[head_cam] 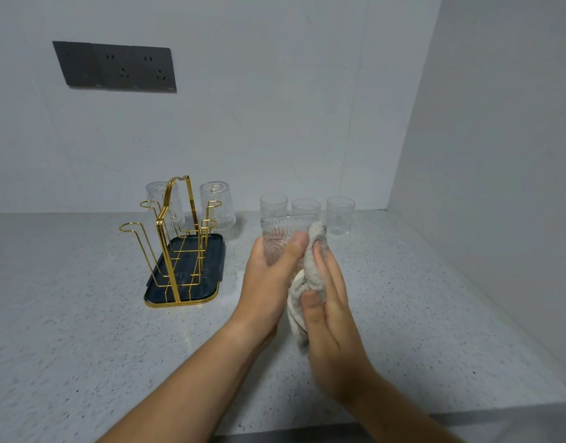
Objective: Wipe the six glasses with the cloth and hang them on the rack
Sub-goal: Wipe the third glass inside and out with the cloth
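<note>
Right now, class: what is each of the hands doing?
Left hand: closed around the glass.
Right hand: holding the cloth against it.

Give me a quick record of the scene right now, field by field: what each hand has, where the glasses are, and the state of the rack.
left hand: grips a ribbed glass, upright, above the counter
right hand: presses a grey cloth against that glass
glasses on rack: two hung upside down at the back, back left glass and back right glass
glasses waiting: three upright in a row by the wall, first, second, third
rack: gold wire on a dark tray, front pegs empty
counter: speckled grey
</note>
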